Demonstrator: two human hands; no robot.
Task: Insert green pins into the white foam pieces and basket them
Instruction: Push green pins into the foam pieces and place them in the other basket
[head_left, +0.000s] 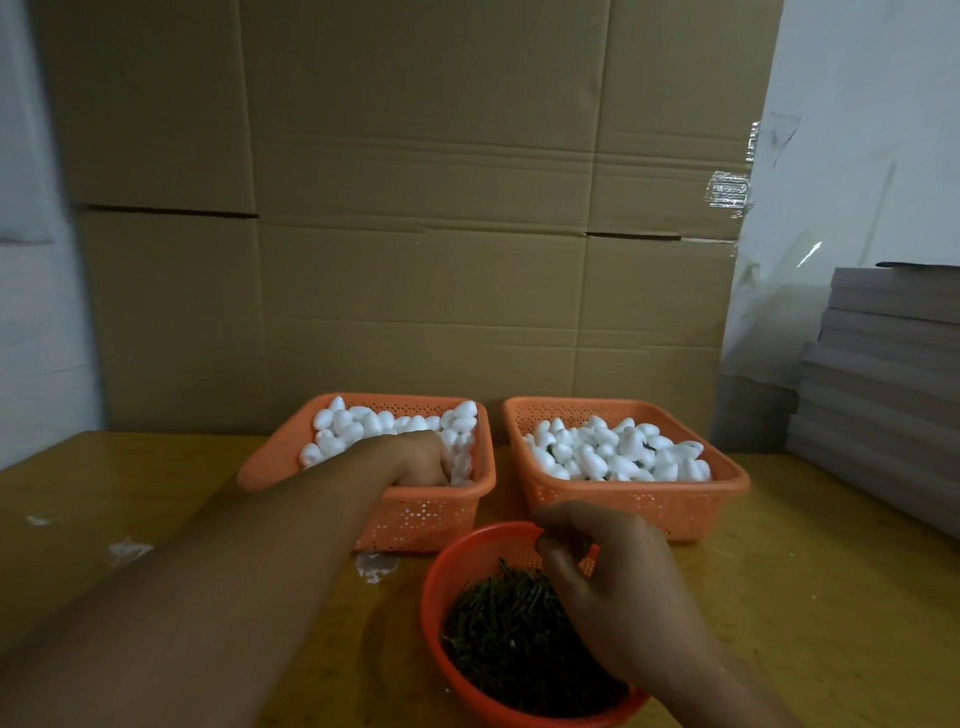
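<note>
Two orange rectangular baskets stand side by side on the table. The left basket (270, 470) is full of plain white foam pieces (363, 423). My left hand (423, 460) reaches down into them with its fingers buried, so its grip is hidden. The right basket (727, 486) holds white foam pieces (618, 449) with bits of green showing among them. Nearer me sits a round orange bowl (434, 597) heaped with dark green pins (511, 634). My right hand (608, 577) hovers over the bowl's far rim, fingers curled, fingertips pinched together; whether a pin is between them is unclear.
A wall of brown cardboard boxes (415, 234) rises right behind the baskets. A stack of flat grey boards (883, 374) stands at the right edge. White foam crumbs (376, 566) lie on the yellow-brown table (831, 597) by the left basket.
</note>
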